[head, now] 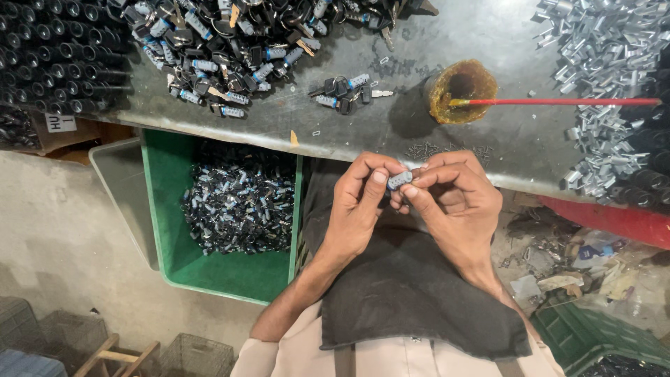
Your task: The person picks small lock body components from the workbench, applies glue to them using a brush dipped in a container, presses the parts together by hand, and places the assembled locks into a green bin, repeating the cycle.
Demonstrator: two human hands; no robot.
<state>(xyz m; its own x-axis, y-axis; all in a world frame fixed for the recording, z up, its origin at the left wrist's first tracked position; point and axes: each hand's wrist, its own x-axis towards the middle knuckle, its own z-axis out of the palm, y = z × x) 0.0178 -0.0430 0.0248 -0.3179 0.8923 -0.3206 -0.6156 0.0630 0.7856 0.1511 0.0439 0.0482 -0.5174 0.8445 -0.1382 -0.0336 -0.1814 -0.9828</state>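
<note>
My left hand (pixel 356 206) and my right hand (pixel 457 202) meet just below the table edge, over my lap. Between their fingertips they pinch one small silver lock cylinder (pixel 399 180). The left thumb and forefinger press on its left end, and the right fingers close around its right end. A dark cloth (pixel 412 293) covers my lap under both hands. On the grey table (pixel 391 129) straight ahead lies a small cluster of lock cylinders with keys (pixel 345 91).
A big heap of keyed cylinders (pixel 230 42) fills the table's far left, beside stacked black tubes (pixel 56 56). An amber grease pot (pixel 460 91) holds a red-handled brush (pixel 558 102). Silver metal clips (pixel 607 49) pile at the right. A green crate (pixel 167 209) of parts sits below.
</note>
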